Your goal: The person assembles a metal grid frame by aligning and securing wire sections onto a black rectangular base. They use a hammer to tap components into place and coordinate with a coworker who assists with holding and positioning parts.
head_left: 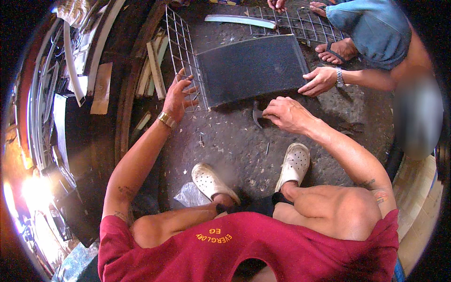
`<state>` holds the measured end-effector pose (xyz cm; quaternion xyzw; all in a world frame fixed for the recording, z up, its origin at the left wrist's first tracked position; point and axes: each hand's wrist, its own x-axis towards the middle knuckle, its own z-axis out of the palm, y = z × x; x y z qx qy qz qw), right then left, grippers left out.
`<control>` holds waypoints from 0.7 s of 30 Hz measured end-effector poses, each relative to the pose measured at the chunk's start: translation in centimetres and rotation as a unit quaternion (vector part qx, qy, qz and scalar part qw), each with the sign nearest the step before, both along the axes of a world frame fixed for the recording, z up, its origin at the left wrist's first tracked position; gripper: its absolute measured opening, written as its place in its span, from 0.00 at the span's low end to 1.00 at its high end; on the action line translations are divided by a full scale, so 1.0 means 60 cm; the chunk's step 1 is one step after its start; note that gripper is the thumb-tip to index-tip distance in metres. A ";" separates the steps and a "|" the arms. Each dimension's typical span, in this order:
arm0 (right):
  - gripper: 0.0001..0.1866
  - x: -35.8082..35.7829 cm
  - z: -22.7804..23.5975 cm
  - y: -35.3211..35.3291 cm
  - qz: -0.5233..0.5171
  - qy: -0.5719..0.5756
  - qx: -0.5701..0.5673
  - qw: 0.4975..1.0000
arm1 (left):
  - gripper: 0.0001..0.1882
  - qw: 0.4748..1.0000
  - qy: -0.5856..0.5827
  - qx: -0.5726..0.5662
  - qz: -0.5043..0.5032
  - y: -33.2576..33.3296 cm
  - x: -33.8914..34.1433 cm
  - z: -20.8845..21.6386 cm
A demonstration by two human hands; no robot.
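Note:
On the left, my left hand grips the edge of a wire grid, its fingers at the bars. This grid stands tilted along the left side of a flat black panel, which has a slightly curved near edge. My right hand is closed on a hammer just in front of the panel's near right corner. The dark hammer head points left; the handle is mostly hidden by my hand. A co-worker's hand touches the panel's right edge.
Wooden strips and metal lengths lie at the left. Beyond the panel are a pale curved strip and another wire grid, beside the co-worker's sandalled foot. A clear plastic bag lies by my left shoe. Cardboard stands at right.

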<state>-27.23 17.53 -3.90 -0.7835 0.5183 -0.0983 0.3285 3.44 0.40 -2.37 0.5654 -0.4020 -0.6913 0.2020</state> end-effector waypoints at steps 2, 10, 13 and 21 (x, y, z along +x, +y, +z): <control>0.11 0.000 -0.002 -0.001 -0.001 -0.007 0.000 1.000 | 0.40 1.000 0.007 0.001 0.000 -0.002 0.001 -0.002; 0.11 0.000 -0.011 0.007 0.006 0.010 0.000 1.000 | 0.43 0.999 0.052 -0.002 0.006 -0.004 0.008 -0.014; 0.11 -0.002 -0.014 0.010 0.008 0.019 0.001 1.000 | 0.42 0.998 0.063 0.001 0.012 -0.003 0.009 -0.018; 0.10 -0.003 -0.018 0.010 0.007 0.018 -0.003 1.000 | 0.42 0.999 0.041 -0.003 0.004 -0.008 0.014 -0.025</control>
